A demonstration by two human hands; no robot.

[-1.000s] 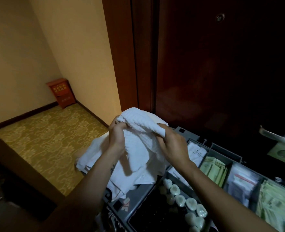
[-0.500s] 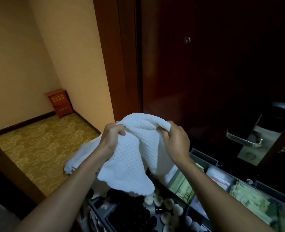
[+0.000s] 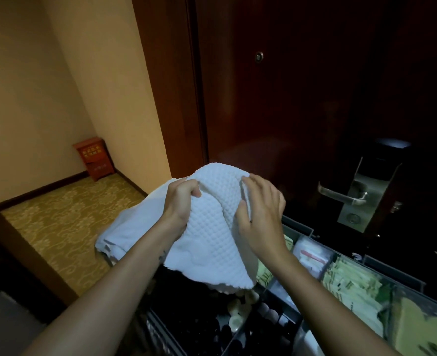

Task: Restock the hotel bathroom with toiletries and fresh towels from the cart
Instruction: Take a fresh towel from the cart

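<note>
A white waffle-textured towel (image 3: 213, 235) hangs lifted above the cart tray (image 3: 402, 286). My left hand (image 3: 180, 201) grips a bunched fold at its upper left. My right hand (image 3: 259, 214) pinches the towel's right edge between thumb and fingers, the fingers fairly straight. More white linen (image 3: 127, 227) lies piled behind and to the left of the towel. In the tray sit green sachets (image 3: 350, 283), white packets (image 3: 312, 255) and small white round toiletries (image 3: 240, 312), partly hidden by the towel.
A dark wooden door (image 3: 289, 111) with a metal lever handle (image 3: 343, 196) stands straight ahead, close behind the cart. Patterned yellow carpet (image 3: 58, 222) stretches left to a small red cabinet (image 3: 95, 158) in the corner. Dark bottles (image 3: 225, 332) fill the tray's near compartment.
The towel has been lifted off the pile and spread wider. My right hand loosened from a fist to a pinch on the edge. The view rose, so the door handle shows.
</note>
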